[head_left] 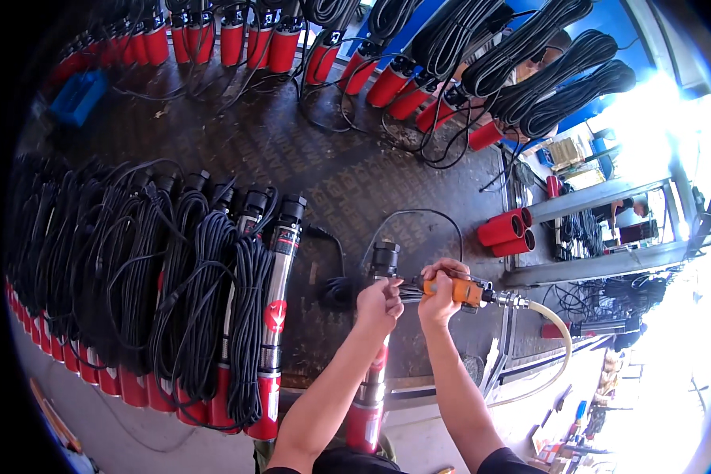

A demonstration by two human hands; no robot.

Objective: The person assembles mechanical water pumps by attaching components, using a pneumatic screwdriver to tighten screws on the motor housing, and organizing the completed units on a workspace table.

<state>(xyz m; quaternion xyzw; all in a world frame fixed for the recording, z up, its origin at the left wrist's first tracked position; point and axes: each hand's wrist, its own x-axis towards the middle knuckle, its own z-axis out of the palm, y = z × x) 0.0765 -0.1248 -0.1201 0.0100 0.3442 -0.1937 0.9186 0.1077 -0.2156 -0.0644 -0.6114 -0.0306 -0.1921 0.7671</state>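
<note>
My left hand (379, 304) grips the upper part of a long pump (374, 379) with a steel body, a red lower section and a black top cap (385, 258); it lies on the dark workbench (324, 158). My right hand (441, 294) holds an orange air tool (460, 291) with its tip against the pump just below the cap. A pale hose (553, 332) runs from the tool's rear down to the right. A black cable (419, 217) loops from the pump's top.
A row of similar pumps wrapped in black cable coils (205, 308) lies to the left. More red pumps with cable bundles (387, 83) line the far edge. Red cylinders (504, 233) and a blue box (77, 96) sit on the bench. A metal frame (600, 261) stands right.
</note>
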